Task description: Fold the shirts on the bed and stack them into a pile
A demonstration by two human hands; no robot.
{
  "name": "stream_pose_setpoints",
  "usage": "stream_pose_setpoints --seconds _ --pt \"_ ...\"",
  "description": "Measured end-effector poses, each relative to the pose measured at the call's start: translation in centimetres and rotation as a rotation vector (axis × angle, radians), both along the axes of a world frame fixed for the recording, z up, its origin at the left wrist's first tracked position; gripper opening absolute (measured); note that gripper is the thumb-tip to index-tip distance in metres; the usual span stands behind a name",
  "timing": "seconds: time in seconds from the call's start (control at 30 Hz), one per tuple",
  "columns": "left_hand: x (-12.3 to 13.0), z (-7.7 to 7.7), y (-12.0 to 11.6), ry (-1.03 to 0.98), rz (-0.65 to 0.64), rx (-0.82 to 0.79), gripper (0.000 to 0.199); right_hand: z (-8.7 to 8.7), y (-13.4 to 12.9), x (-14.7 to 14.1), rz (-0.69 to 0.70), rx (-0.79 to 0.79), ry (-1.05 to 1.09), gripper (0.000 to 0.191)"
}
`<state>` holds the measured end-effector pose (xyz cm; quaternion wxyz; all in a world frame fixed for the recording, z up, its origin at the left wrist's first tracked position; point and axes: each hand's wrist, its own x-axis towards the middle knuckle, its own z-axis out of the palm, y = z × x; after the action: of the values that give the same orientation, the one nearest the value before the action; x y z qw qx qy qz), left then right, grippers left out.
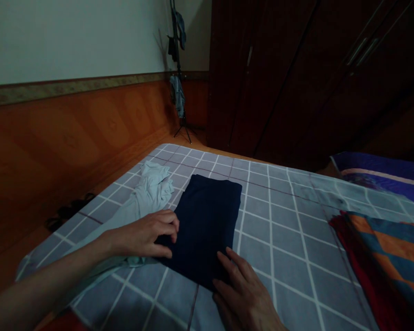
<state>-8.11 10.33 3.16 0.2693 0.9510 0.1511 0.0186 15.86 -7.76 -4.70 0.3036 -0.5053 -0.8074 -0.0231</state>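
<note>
In the head view, the dark cloth (208, 220) lies folded on the bed (283, 234), the half-curled left hand (146, 233) at its left edge, grip impossible to tell, and the open right hand (246, 292), gripping nothing, at its near-right corner, perhaps to keep it flat.

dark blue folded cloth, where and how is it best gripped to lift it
Probably by its two long edges, left and right: the dark blue folded cloth lies flat on the checked sheet, so a grip slid under from both sides should keep the fold together. The left hand is at its near left part, the right hand at its near right edge.
</note>
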Motion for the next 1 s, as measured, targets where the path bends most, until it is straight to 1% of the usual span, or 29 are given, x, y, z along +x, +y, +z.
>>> stream_pose_setpoints --seconds 0.07,0.13,0.2,0.3,0.47,0.57,0.67,0.83,0.9,1.0 --pt "-1.1 0.3 -0.8 0.069 0.03 0.0 0.022 0.3 0.0 0.0 0.012 0.01 0.027 0.015" --pt "-2.0 0.2 -1.3 0.093 0.056 0.017 0.027 0.7 -0.1 0.0 0.021 0.018 0.046 0.015" --pt "-2.7 -0.1 -1.6 0.083 0.068 0.024 0.027 1.0 -0.1 0.1 0.032 0.028 0.059 0.015" --pt "-3.2 -0.6 -1.7 0.078 0.088 0.045 0.02 1.4 0.0 0.1 0.036 0.045 0.075 0.015" --pt "-3.6 -1.4 -1.8 0.058 0.105 0.149 0.016 1.4 0.2 0.1 0.014 0.06 0.079 0.014" --pt "-3.7 -1.5 -2.2 0.009 0.094 0.211 0.017 1.2 0.0 0.3 -0.015 0.079 0.018 0.015" --pt "-3.6 -1.6 -3.0 -0.04 0.092 0.249 0.018 0.8 -0.3 0.4 -0.065 0.137 -0.054 0.016" --pt "-3.4 -1.5 -4.1 0.052 0.131 0.271 0.016 0.2 -0.5 0.2 -0.17 0.112 -0.096 0.019" --pt "-3.3 -1.2 -4.2 0.044 0.144 0.294 0.016 0.2 -0.5 0.0 -0.139 0.152 -0.087 0.021" --pt "-3.2 -0.9 -4.0 0.004 0.097 0.341 0.028 0.8 -0.6 -0.4 -0.044 0.155 -0.113 0.024"
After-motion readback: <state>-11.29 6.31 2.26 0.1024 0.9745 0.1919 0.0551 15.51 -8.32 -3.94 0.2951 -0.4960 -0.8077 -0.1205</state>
